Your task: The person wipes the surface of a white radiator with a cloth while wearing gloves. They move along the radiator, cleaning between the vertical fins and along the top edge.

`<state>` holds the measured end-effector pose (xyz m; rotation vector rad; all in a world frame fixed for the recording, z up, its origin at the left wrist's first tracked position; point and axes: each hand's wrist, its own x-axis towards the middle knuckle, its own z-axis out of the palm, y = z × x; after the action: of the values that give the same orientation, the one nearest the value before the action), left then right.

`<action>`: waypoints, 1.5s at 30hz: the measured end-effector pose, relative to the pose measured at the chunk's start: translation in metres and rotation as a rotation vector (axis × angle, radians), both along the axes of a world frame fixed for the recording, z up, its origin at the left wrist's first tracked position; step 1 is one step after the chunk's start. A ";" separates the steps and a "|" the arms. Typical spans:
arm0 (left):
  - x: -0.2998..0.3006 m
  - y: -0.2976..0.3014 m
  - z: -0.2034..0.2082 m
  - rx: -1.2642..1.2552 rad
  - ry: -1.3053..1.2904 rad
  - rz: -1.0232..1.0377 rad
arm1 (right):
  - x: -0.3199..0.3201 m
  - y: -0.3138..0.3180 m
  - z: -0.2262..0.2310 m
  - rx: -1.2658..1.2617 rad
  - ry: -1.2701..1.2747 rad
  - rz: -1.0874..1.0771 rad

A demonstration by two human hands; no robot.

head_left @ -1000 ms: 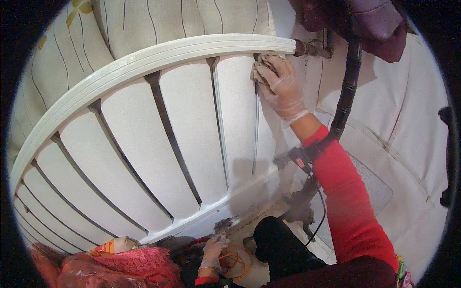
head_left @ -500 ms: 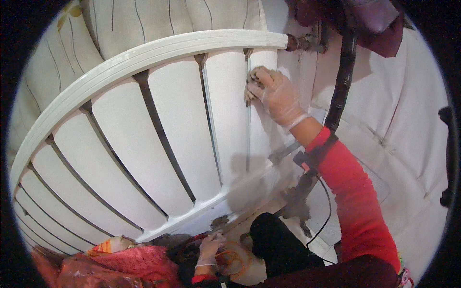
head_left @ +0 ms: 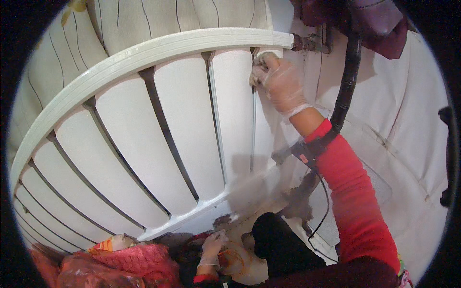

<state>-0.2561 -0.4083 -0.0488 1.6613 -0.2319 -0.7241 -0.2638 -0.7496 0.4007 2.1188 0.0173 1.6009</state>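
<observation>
A white radiator [head_left: 189, 120] with broad upright panels and dark gaps fills the left and middle. My right hand [head_left: 285, 89], in a clear thin glove, presses a bunched greyish rag [head_left: 257, 74] against its right end, just below the top rail [head_left: 211, 39]. The fingers are closed round the rag at the last gap. Low in the view is my left hand [head_left: 210, 250], also gloved, beneath the radiator's bottom edge. Its fingers look curled by something whitish; what they hold, if anything, is too small to make out.
A black pipe [head_left: 348, 81] runs down right of the radiator, below a dark purple cloth [head_left: 379, 21]. A red cloth bundle [head_left: 144, 261] lies at lower left. Striped fabric [head_left: 182, 17] is above the rail. A black cable [head_left: 327, 206] hangs from my right forearm.
My right hand and the rag have moved a little up along the radiator's right end. The left hand stays nearly in place. The view has shifted slightly.
</observation>
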 end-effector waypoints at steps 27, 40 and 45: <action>-0.004 -0.002 0.015 0.240 -0.096 -0.035 | 0.008 -0.017 0.001 0.136 -0.179 0.361; 0.004 -0.002 -0.004 0.146 0.011 -0.014 | -0.009 0.004 -0.119 0.134 0.274 0.224; -0.004 -0.002 0.012 0.006 0.050 0.028 | -0.009 -0.003 -0.069 0.574 0.323 0.524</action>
<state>-0.2597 -0.4100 -0.0368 1.6474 -0.1705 -0.7445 -0.2730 -0.7524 0.3316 2.9995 0.2688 1.6509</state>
